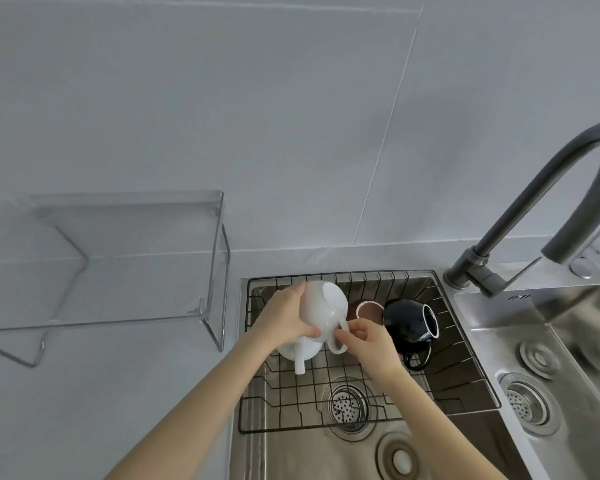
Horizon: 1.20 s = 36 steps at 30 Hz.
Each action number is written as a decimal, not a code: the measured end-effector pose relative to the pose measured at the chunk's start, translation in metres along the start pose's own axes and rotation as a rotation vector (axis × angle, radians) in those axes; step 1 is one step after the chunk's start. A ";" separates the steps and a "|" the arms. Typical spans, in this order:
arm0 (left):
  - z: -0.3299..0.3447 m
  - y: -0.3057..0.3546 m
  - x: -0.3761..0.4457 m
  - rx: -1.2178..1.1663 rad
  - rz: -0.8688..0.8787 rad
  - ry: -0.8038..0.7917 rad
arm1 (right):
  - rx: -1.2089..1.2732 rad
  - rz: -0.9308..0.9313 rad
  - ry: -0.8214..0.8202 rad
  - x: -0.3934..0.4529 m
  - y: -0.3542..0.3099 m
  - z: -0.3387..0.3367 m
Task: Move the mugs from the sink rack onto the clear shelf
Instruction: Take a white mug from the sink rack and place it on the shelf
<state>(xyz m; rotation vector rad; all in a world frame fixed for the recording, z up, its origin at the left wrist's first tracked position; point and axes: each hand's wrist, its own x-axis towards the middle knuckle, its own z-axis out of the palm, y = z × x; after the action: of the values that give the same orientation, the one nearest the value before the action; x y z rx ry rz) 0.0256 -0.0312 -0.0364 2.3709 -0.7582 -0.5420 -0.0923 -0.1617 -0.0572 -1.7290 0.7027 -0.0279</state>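
Observation:
A white mug (323,306) is lifted and tilted over the black wire sink rack (465,358). My left hand (284,317) wraps its body from the left. My right hand (371,341) pinches its handle from the right. Under it a second white mug (300,351) lies on its side in the rack, handle pointing toward me. A brown mug (369,311) with a white rim sits behind my right hand, partly hidden. A black mug (411,322) lies tipped on its side at the rack's right. The clear shelf (125,258) stands on the counter to the left.
The rack sits in a steel sink (291,455) with a drain strainer (347,407) below it. A dark curved faucet (520,216) rises at the right, beside a second basin (568,341). Grey tiled wall stands behind; grey counter (101,393) lies under the shelf.

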 end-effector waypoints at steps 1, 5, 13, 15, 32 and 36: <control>-0.008 0.005 -0.005 0.004 0.015 0.038 | -0.002 -0.036 0.004 -0.004 -0.010 -0.003; -0.043 0.026 -0.029 -0.029 0.085 0.200 | 0.032 -0.190 0.010 -0.024 -0.054 -0.011; -0.135 0.032 -0.091 -0.093 0.130 0.503 | 0.022 -0.413 -0.065 -0.052 -0.150 0.021; -0.156 0.020 -0.105 -0.130 0.096 0.562 | 0.018 -0.454 -0.086 -0.056 -0.170 0.042; -0.288 -0.154 -0.129 -0.189 -0.106 0.601 | -0.083 -0.521 -0.114 -0.024 -0.252 0.260; -0.302 -0.181 -0.107 -0.191 -0.102 0.610 | -0.164 -0.500 -0.116 0.004 -0.265 0.285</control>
<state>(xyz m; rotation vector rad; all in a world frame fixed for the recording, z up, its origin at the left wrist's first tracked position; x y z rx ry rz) 0.1749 0.2787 0.0942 2.2179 -0.2939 0.0803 0.1345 0.1155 0.0945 -2.0098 0.1787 -0.2189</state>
